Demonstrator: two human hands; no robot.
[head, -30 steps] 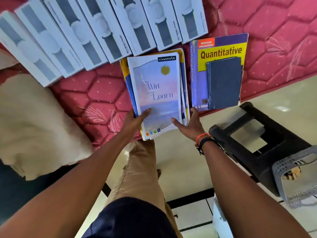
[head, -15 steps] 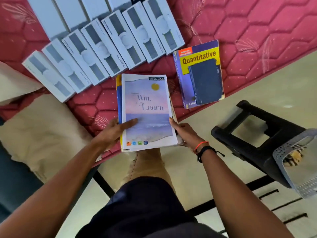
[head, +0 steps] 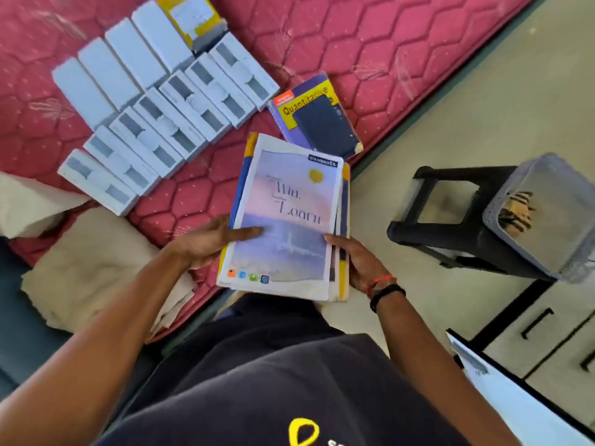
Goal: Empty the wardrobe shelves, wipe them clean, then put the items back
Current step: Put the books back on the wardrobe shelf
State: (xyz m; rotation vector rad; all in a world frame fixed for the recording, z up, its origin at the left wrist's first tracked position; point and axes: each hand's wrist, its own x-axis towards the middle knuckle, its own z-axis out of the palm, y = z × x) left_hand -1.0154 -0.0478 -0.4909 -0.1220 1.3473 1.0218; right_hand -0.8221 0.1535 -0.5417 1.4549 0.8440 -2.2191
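Centre of frame: stack (head: 283, 220) of notebooks, top cover pale lilac and pink, reading "Win" and "Learn". It is held between both hands above the mattress (head: 386, 43) edge, its lower part over the person's lap. Cannot tell if the far end rests on the mattress.

Left hand (head: 209, 243): grips the stack's left edge. One digit lies flat across the top cover; the rest are tucked under and hidden.

Right hand (head: 357, 265): clamped on the stack's right edge, thumb tip at the cover's margin, fingers beneath. Red thread and black band on that wrist.

Upper left: white boxes (head: 154, 123) lying side by side in two slanted rows on the red quilted mattress. A yellow box (head: 196, 20) sits at the top end of the upper row.

Just above the stack: book (head: 289, 104) with "Quant..." on a yellow panel, and a dark flat case (head: 322, 127) lying on it.

Left: beige cloth (head: 90, 262) on the mattress corner.

Right: black stool (head: 450, 226) on the floor (head: 483, 107), a grey basket (head: 547, 217) against it.
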